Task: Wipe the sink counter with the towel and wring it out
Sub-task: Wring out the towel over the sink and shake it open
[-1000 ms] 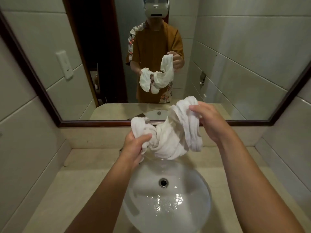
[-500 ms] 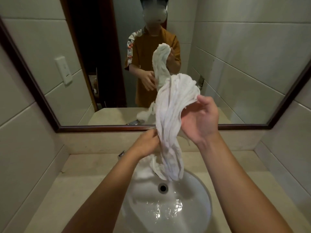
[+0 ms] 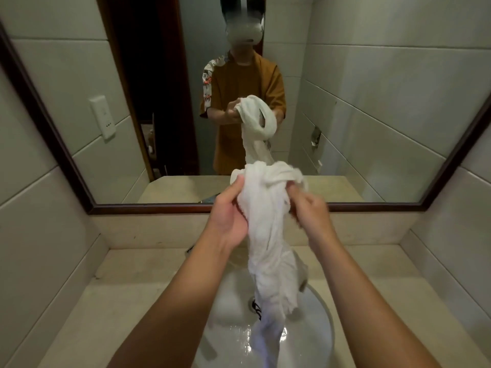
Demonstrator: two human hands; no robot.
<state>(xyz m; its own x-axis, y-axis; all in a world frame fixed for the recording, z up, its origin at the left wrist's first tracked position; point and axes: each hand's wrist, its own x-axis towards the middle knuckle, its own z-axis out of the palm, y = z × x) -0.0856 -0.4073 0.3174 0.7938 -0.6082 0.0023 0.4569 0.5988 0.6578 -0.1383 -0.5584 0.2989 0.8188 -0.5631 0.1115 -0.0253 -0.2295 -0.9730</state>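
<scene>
Wringing step underway: left hand (image 3: 230, 216) and right hand (image 3: 308, 211) both clench the towel (image 3: 268, 235) top, its tail hanging below the fingers into the sink (image 3: 322, 328). Next move likely needs opposed twisting.

- Towel (image 3: 268, 235) hangs between left hand (image 3: 229, 216) and right hand (image 3: 309, 208), above the sink (image 3: 316, 328).
- Sink sits mid-counter (image 3: 127, 301), toward its front edge.
- Mirror (image 3: 372, 102) runs along the counter's back edge.

The person is wearing a mustard-brown short-sleeved shirt (image 3: 239, 83) with a floral-patterned white sleeve panel (image 3: 210, 75), a grey headset (image 3: 244, 30) covering the eyes; both forearms are showing bare.
</scene>
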